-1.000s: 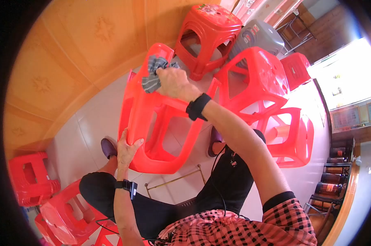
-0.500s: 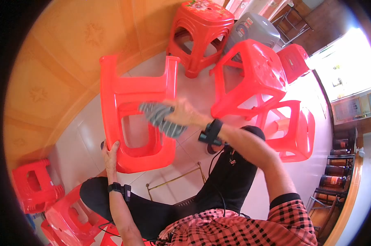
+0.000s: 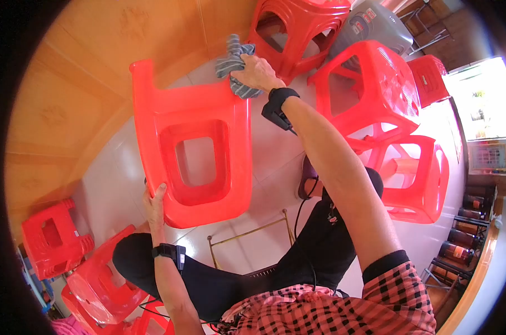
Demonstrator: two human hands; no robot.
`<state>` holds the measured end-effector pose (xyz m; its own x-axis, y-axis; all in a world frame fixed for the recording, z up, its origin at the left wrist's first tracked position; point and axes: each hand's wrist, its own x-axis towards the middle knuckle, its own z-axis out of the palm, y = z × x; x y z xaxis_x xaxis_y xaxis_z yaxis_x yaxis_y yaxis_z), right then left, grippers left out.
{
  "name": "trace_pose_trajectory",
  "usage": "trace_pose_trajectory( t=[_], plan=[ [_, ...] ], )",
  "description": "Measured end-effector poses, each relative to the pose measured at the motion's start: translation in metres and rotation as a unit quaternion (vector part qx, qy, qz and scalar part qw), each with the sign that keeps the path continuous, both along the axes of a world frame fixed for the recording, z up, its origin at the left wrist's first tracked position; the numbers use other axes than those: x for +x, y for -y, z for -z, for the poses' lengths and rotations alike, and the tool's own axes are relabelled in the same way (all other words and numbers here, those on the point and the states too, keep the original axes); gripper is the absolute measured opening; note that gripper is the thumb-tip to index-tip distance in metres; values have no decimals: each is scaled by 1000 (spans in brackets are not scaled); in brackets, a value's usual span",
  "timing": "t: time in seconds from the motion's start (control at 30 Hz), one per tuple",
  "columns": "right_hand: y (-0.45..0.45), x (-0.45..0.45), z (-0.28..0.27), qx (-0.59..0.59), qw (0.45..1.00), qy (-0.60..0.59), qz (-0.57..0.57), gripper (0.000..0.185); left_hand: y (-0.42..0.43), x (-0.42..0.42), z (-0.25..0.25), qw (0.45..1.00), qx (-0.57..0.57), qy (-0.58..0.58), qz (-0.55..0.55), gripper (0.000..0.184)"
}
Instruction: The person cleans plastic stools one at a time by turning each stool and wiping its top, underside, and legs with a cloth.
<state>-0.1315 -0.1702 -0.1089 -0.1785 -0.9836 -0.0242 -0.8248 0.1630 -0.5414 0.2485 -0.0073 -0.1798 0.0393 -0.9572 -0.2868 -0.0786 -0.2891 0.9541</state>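
A red plastic stool [image 3: 208,215] is held tipped in front of me, its legs pointing toward the wooden panels. My left hand [image 3: 154,206] grips the stool's lower left edge, with the thumb on the near side. My right hand [image 3: 256,72] is closed on a grey striped cloth [image 3: 236,62], which lies against the end of the stool's upper right leg. Part of the cloth hangs down over that leg.
Red stools stand at the top [image 3: 300,28] and right [image 3: 376,89], beside a grey stool [image 3: 376,28]. More red stools [image 3: 52,240] are stacked at lower left. A thin metal frame [image 3: 250,231] is on the floor between my legs. Orange wooden panels [image 3: 96,72] rise at upper left.
The held stool has turned, so its openings face me more. My right hand went from the stool's leg to its middle, then up to the upper right leg with the cloth.
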Motion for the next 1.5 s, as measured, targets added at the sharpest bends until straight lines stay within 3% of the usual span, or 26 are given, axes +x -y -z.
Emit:
trace_pose_trajectory(
  t=[0.2, 0.27, 0.37, 0.57, 0.7, 0.8, 0.87, 0.97, 1.03, 1.07, 1.2, 1.3, 1.4, 1.43, 1.47, 1.5],
  plan=[
    [-19, 5, 0, -10, 999, -13, -27, 45, 3, -2, 4, 1000, -18, -20, -2, 58],
    [-42, 13, 9, -31, 999, 5, -38, 40, 5, -2, 1, 1000, -3, 13, -19, 49],
    [-78, 25, 10, -28, 997, 66, -26, 37, 6, -2, 3, 999, -23, 22, -7, 52],
    [-111, 18, 11, -1, 997, 75, -30, 35, 10, -8, -5, 998, -33, 58, 6, 58],
    [-131, 13, 11, -24, 999, 37, -2, 36, 11, -15, -11, 997, -44, 49, 28, 57],
    [-127, -3, 25, -51, 996, 72, -11, 30, 9, -17, -15, 997, -57, 33, 45, 55],
    [-98, -34, 50, 4, 957, 275, 88, 30, 9, -17, -12, 995, -65, 57, 47, 52],
    [-99, -34, -47, -114, 808, 552, 170, 25, 9, -15, -5, 998, -62, -10, 29, 49],
    [-75, -50, -63, -301, 803, 492, 152, 25, 11, -12, 1, 997, -65, -10, 27, 49],
    [-57, -63, -69, -338, 781, 501, 161, 25, 11, -10, 4, 997, -67, -11, 26, 48],
    [-20, -91, -92, -354, 802, 399, 268, 31, 15, -9, 4, 997, -70, 2, 22, 48],
    [-23, -86, -72, -294, 822, 429, 230, 31, 13, -10, -5, 998, -53, 4, 15, 50],
    [-19, -71, -7, -93, 949, 265, 142, 42, 10, -13, -8, 999, -41, 27, 8, 51],
    [-25, -54, 2, -23, 969, 210, 131, 50, 10, -12, -5, 999, -39, 4, -3, 51],
    [-25, -39, 10, -20, 968, 215, 129, 50, 10, -11, -3, 999, -37, -19, -14, 51],
    [-24, -26, 20, -28, 987, 130, 91, 54, 10, -12, -6, 999, -34, -13, -16, 51]
  ],
)
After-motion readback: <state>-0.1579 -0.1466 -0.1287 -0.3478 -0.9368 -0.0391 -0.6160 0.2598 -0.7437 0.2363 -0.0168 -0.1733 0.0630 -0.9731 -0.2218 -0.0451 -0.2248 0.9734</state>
